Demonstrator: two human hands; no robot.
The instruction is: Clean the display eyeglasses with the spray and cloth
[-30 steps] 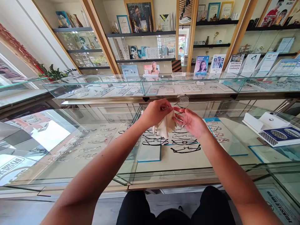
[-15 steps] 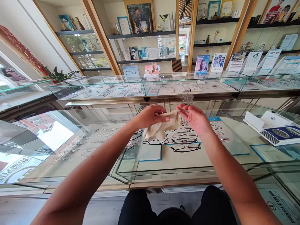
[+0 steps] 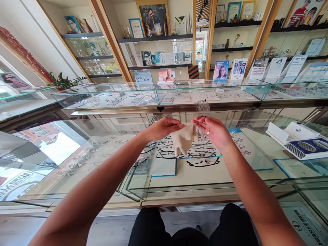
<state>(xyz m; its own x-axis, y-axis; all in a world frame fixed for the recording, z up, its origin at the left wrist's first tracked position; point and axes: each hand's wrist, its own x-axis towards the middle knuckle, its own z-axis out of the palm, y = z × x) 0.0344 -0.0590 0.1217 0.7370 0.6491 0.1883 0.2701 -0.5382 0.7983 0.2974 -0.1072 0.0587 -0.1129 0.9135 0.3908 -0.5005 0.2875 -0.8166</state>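
Note:
My left hand [image 3: 165, 127] pinches the upper edge of a beige cleaning cloth [image 3: 183, 139], which hangs in folds between my two hands. My right hand [image 3: 214, 130] is closed around a pair of thin-rimmed round glasses [image 3: 203, 108]. One lens stands up above my right fingers and the other shows below them. The cloth's right edge meets the right fingertips; whether they grip it too I cannot tell. Both hands are raised over a glass display case, where rows of dark-framed eyeglasses [image 3: 203, 162] lie beneath.
A white and blue box [image 3: 298, 140] stands on the counter at right. Behind runs a second glass case [image 3: 176, 92] with more frames, and shelves with posters [image 3: 220, 71] rise beyond. The near case's front glass edge [image 3: 194, 187] lies before my knees.
My left hand has drawn its fingers together at the cloth's edge. The cloth has shifted right and hangs more narrowly. The glasses in my right hand have moved slightly left and down.

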